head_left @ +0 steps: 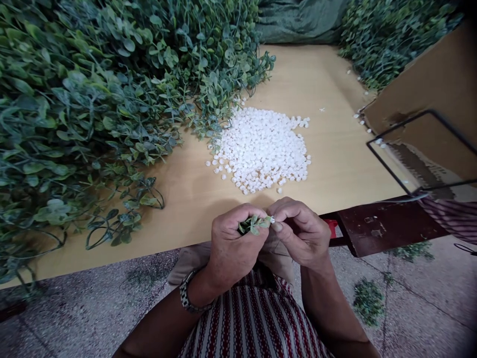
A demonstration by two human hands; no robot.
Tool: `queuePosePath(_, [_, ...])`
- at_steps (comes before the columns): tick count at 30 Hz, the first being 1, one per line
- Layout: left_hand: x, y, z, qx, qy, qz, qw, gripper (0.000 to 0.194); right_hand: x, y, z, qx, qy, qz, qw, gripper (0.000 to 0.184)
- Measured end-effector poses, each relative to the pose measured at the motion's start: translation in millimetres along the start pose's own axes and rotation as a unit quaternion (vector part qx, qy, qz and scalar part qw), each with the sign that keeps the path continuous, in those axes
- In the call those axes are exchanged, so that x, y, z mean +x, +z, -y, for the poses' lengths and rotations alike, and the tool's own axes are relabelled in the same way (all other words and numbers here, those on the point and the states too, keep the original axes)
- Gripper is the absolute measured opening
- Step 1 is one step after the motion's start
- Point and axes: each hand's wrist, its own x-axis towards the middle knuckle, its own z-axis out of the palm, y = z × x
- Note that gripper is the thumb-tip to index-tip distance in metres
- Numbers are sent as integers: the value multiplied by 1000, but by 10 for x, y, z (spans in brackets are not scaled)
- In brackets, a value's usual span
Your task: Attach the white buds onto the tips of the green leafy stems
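Close to the table's front edge, my left hand [238, 243] is closed around a small sprig of artificial leaves [255, 224], its tip pointing right. My right hand [301, 231] pinches a tiny white plastic piece [272, 219] between thumb and forefinger, right at the end of the sprig. The two hands almost touch there. Just beyond them lies a heap of small white plastic pieces [266, 146], with a few scattered around its border. The lower part of the sprig is hidden in my left palm.
A large mass of artificial greenery [112, 89] covers the table's [335, 159] left side. More greenery [395, 35] lies at the far right, behind a torn cardboard box [443, 94] and a black wire frame [398, 127]. Leaf clusters [368, 301] lie on the floor.
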Motion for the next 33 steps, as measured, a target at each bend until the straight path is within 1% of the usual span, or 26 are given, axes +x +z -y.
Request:
queuePosePath(3, [4,-14,0,3,-3,13,1000,10,10,-7,11,-9,-13,8,1000,15])
queuePosePath(6, [17,-26,-15,-3,-19,28,999,8,29,-33,24,-25,-26,5,999,16])
queuePosePath(10, [50,-32,-76,4,-47,43,998,5,77,-130,71,-85,-47,25,995,20])
queuePosePath(12, [67,-36,-116,11,-52,56,997,2,108,-185,102,-114,-69,-2,991,26])
queuePosePath(14, [80,-42,-149,15,-54,69,996,6,142,-214,135,-121,-85,-35,988,29])
queuePosePath(15, [85,-46,-161,17,-57,75,995,9,161,-215,153,-113,-89,-37,989,29])
queuePosePath(16, [89,-49,-169,18,-62,80,995,12,181,-206,172,-103,-90,-27,990,28])
queuePosePath(19, [96,-55,-179,21,-76,94,993,17,243,-138,239,-81,-94,30,992,28])
queuePosePath(21, [98,-56,-182,28,-66,103,992,18,276,-84,279,-81,-108,54,989,25])
queuePosePath(22, [98,-58,-183,30,-58,108,992,18,286,-62,293,-83,-113,58,988,22])
queuePosePath(24, [91,-68,-176,29,-48,116,992,18,294,-33,304,-82,-110,45,989,17])
queuePosePath(27, [62,-100,-125,0,-29,114,993,14,282,-25,284,-84,-78,19,993,15])
queuePosePath(31, [16,-124,-3,-103,-9,107,989,3,254,-9,249,-95,-75,21,992,13])
queuePosePath(33, [5,-111,36,-129,-11,100,987,8,244,12,240,-95,-75,22,992,13])
